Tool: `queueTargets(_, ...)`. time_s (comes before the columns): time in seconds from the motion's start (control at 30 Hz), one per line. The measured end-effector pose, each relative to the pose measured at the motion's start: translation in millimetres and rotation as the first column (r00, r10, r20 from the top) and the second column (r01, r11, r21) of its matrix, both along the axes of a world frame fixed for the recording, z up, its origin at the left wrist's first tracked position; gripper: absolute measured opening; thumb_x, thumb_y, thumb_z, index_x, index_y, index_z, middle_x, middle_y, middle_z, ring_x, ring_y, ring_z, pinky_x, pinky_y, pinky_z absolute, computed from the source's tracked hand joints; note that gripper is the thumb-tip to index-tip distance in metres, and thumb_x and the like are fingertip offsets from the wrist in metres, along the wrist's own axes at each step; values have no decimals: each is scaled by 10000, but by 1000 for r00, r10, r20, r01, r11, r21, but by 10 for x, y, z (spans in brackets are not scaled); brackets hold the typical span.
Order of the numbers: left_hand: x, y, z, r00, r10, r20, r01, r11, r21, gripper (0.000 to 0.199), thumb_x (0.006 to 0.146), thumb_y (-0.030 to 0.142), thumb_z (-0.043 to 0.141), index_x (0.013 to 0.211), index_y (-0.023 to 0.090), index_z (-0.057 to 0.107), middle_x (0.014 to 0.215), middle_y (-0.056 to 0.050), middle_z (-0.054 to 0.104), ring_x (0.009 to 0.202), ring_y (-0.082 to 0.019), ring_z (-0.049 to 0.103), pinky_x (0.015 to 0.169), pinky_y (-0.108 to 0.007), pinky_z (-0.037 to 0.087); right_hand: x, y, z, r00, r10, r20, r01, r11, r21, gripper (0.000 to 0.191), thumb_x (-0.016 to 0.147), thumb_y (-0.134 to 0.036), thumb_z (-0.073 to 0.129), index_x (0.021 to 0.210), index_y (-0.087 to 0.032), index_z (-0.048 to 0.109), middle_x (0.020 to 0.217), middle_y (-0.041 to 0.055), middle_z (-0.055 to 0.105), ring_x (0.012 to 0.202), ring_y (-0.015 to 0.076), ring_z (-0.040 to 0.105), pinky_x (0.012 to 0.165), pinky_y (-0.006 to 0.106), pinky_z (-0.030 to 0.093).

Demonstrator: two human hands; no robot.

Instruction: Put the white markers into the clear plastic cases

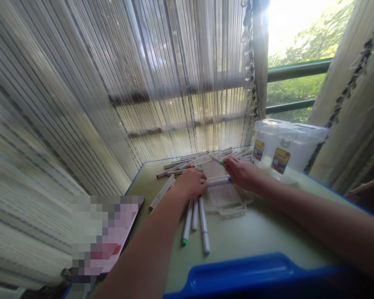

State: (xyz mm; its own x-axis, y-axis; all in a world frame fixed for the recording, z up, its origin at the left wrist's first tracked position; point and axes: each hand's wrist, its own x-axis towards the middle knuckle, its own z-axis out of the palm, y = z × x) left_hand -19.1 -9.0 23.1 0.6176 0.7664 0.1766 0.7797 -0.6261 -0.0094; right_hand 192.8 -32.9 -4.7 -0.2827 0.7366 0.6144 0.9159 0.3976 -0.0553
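Here's the slim white marker with a green end [217, 160], up at the centre of the frame, pinched by its near end in the right hand [241, 171], fingers closed narrowly on it. Just below lies a white marker with a blue end [217, 181], across a flat, clear plastic case [226, 201] with a moulded clasp on its near edge. The left hand [189, 182], left of that, curls palm-down at the blue-ended marker's left end; whether it grips anything, I can't tell. Three white markers [205, 232] fan out below that hand, one tipped green, two more [162, 193] lie to its left, and a loose spread of white markers [202, 156] runs behind both hands. Over at right stands a clear plastic box with yellow labels [305, 151]. It's all on a pale green tabletop [246, 236], with a glossy blue plastic ledge [243, 272] along the bottom. Lower left, a flat pink object [124, 226], partly pixelated; across the top, a pale striped sheer curtain [180, 50], and leafy trees [314, 45] beyond green rails [299, 71], upper right.
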Motion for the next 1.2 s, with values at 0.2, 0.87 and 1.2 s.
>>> queueTargets(0.2, 123, -145, 35, 989, 69, -131, -57, 994, 95, 233, 790, 257, 545, 923, 197, 726, 973, -86, 676, 967, -229, 607, 851, -339, 493, 27, 28, -12, 994, 57, -92, -63, 996, -66, 305, 925, -358, 294, 934, -188, 546, 818, 94, 657, 657, 199, 575, 564, 280, 330)
queueTargets(0.87, 201, -246, 57, 981, 100, -164, -80, 989, 126, 231, 811, 157, 498, 930, 132, 694, 954, -137, 670, 919, -263, 643, 781, -378, 518, -95, -60, 129, 210, -262, -942, -791, 521, -321, 254, 829, -339, 423, 970, -175, 557, 564, -13, 568, 428, 126, 523, 380, 240, 387)
queueTargets(1.2, 198, -222, 26, 981, 125, -146, -112, 989, 96, 255, 808, 158, 507, 1015, 100, 644, 1084, -153, 614, 1023, -260, 600, 861, -361, 498, -134, 7, -13, 699, 164, -696, -502, 806, -314, 260, 799, -338, 462, 968, -177, 576, 627, -28, 523, 502, 102, 445, 479, 235, 341)
